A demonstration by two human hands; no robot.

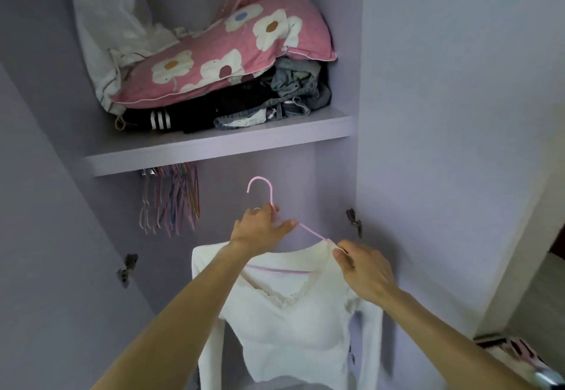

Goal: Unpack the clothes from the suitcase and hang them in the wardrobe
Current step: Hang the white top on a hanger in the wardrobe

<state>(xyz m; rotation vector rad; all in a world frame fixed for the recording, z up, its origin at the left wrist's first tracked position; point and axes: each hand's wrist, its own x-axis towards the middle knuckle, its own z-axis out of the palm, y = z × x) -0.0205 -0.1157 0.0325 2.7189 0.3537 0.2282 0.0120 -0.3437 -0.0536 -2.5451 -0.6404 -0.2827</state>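
One pink hanger [312, 233], hook up below the shelf [214, 148], pinched by left hand [260, 230] and right hand [365, 270]; one white top [293, 334] hangs lengthwise down.

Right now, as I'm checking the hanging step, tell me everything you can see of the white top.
The top is white, long-sleeved, of soft knit-like fabric, its V-neck edged with lacy trim. It hangs front-facing on a pink hanger, sleeves dangling, held before the open wardrobe, not yet hung up. The left hand grips the hanger's neck; the right hand pinches the top's shoulder beside the hanger's arm.
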